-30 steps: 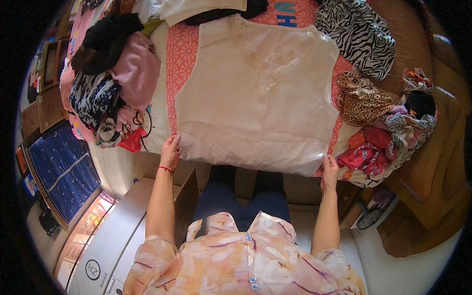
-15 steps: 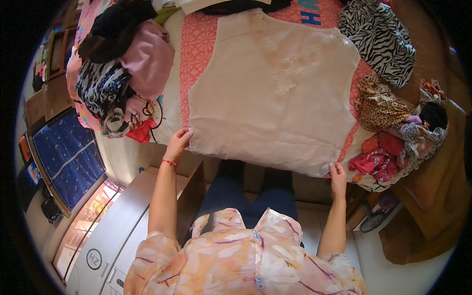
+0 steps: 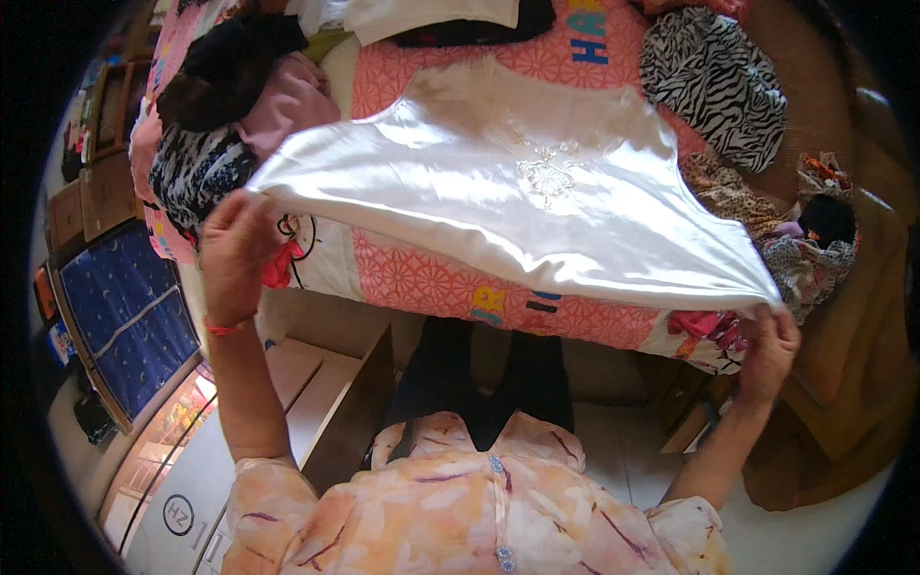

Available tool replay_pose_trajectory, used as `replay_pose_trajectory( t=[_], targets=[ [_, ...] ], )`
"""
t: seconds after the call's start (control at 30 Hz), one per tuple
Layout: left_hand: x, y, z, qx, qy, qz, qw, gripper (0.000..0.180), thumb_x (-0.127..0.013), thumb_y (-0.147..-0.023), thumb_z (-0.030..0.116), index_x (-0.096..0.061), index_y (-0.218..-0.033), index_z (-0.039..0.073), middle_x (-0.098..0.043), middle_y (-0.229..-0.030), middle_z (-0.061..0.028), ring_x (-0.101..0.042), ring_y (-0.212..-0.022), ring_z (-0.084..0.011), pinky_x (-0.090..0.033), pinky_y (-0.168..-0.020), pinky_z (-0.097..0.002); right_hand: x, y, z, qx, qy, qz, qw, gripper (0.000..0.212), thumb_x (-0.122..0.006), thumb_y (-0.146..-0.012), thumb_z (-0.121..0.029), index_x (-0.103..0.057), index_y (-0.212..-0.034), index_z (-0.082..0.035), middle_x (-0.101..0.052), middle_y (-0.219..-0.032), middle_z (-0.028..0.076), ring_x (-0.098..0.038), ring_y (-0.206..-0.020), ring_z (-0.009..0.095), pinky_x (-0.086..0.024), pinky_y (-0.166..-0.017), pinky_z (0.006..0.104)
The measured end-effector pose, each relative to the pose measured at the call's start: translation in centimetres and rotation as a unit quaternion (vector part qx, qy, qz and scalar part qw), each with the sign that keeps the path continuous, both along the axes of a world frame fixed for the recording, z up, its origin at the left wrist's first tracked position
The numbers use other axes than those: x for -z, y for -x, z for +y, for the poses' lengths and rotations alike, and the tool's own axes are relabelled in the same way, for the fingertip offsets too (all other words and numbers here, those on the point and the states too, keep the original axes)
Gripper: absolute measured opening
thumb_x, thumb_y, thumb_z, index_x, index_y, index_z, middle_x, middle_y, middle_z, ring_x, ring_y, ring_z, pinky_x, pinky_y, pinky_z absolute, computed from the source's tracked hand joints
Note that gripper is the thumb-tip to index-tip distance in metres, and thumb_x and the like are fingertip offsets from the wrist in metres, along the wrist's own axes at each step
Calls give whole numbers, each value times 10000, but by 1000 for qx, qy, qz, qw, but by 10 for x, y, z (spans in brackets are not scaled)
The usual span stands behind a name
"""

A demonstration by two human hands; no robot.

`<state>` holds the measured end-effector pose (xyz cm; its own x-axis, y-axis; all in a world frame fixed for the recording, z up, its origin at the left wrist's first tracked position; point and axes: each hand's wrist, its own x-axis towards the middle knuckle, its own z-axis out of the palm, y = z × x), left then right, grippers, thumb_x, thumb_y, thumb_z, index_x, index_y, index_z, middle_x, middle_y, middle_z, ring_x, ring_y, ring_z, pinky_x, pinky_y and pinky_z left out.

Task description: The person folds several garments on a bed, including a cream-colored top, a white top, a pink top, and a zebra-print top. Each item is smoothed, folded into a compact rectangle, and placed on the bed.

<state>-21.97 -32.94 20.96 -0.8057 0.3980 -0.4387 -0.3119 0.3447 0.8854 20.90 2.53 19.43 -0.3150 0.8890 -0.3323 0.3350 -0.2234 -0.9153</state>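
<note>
A shiny cream sleeveless top (image 3: 460, 177) with lace and embroidery at its neckline is stretched out in front of me over the bed. My left hand (image 3: 235, 251), a red bracelet at its wrist, is closed on the left corner of the hem. At the other end of the hem, my right hand (image 3: 770, 347) pinches the right corner. The hem hangs lifted above the bed, while the shoulder end slopes away to the far side and seems to rest on the bedding.
The bed wears a pink patterned sheet (image 3: 422, 268). Piled clothes, including a black garment (image 3: 230, 77) and a pink one (image 3: 297, 101), lie left. A zebra-print cloth (image 3: 714, 81) and leopard-print cloth (image 3: 728, 196) lie right. A folded white garment (image 3: 431, 17) sits at the far edge.
Both hands have risen and spread apart, lifting the top's hem off the bed and pulling it wide. The top lay flat before; the sheet now shows beneath its near edge.
</note>
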Motion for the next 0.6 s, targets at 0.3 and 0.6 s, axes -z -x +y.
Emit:
replay_pose_trajectory(
  t=[0.3,0.6],
  targets=[
    [-39,-19,-3,-182,-200,-56,961,266,-583,-894,159,-548,-1130,43,-618,-1000,-93,-602,-863,-236,-486,-716,-364,-30,-31,10,21,55,237,970,233,-610,-893,-203,-611,-1067,-48,-640,-891,52,-564,-745,156,-461,-679,315],
    [147,-38,-66,89,50,-250,963,213,-580,-828,78,-612,-1011,-25,-658,-939,-103,-645,-865,-192,-506,-809,-316,133,-64,-50,-95,218,-64,969,183,-577,-853,-51,-637,-1006,29,-644,-973,51,-586,-854,120,-456,-767,260]
  ],
)
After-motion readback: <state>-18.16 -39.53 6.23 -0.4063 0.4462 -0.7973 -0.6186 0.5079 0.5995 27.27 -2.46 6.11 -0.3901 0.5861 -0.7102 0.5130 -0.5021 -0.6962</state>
